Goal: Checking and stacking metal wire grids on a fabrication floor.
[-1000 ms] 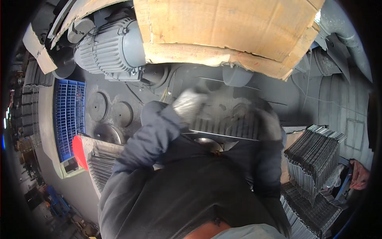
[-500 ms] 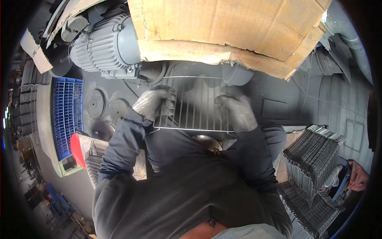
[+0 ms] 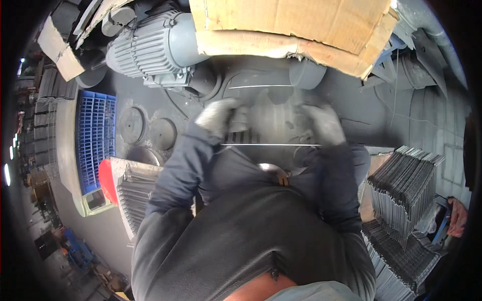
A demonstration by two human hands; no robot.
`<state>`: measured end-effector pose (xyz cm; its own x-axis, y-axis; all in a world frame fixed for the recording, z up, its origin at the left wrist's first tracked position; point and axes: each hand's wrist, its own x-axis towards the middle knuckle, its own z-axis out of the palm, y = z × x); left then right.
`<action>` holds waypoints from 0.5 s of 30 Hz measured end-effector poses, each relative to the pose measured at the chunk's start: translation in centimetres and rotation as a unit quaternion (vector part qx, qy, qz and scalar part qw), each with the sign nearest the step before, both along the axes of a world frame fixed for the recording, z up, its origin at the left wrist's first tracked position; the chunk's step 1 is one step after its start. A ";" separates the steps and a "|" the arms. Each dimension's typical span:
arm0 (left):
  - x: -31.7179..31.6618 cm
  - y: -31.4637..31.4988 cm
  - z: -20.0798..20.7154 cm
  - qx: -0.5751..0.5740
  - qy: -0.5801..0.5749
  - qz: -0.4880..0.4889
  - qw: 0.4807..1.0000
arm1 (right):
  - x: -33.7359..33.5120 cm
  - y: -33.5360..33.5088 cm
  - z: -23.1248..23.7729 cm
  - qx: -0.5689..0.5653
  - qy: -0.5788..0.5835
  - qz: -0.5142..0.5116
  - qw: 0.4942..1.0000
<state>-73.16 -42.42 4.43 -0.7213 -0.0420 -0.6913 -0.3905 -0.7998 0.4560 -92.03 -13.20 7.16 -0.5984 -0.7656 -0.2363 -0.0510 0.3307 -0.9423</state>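
A wire rack (image 3: 271, 145) with parallel bars stretches between my two gloved hands, in front of my lap. Its front and back wires show as bright lines, while motion smears the bars between them. My left hand (image 3: 219, 119), in a grey glove, is closed on the rack's left side. At the right side, my right hand (image 3: 325, 123) grips it too, its fingers blurred. Just beyond the rack sits a grey rounded machine part (image 3: 307, 74) under cardboard. A shiny round metal piece (image 3: 268, 168) shows near my lap.
A grey motor (image 3: 153, 47) and a cardboard cover (image 3: 296, 22) stand ahead. Stacked wire racks (image 3: 404, 185) are at my right, with more racks (image 3: 136, 195) at my left. A blue plastic crate (image 3: 96, 140) lies farther left, beside round metal discs (image 3: 132, 124).
The view has shifted, so the surroundings sit farther right and higher. Both hands still hold the rack, which now looks flatter and more blurred.
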 end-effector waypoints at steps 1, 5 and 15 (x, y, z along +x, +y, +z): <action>1.9 -1.0 2.1 -0.052 -0.019 0.004 0.998 | 2.2 -3.4 0.9 -0.003 -0.213 -0.106 0.971; 9.1 -1.3 6.7 -0.191 -0.022 0.044 0.980 | 7.8 -4.2 3.3 -0.091 -0.240 -0.045 0.965; 7.8 10.6 7.8 -0.419 0.135 0.127 0.889 | 11.1 5.1 6.8 -0.116 -0.037 -0.167 0.978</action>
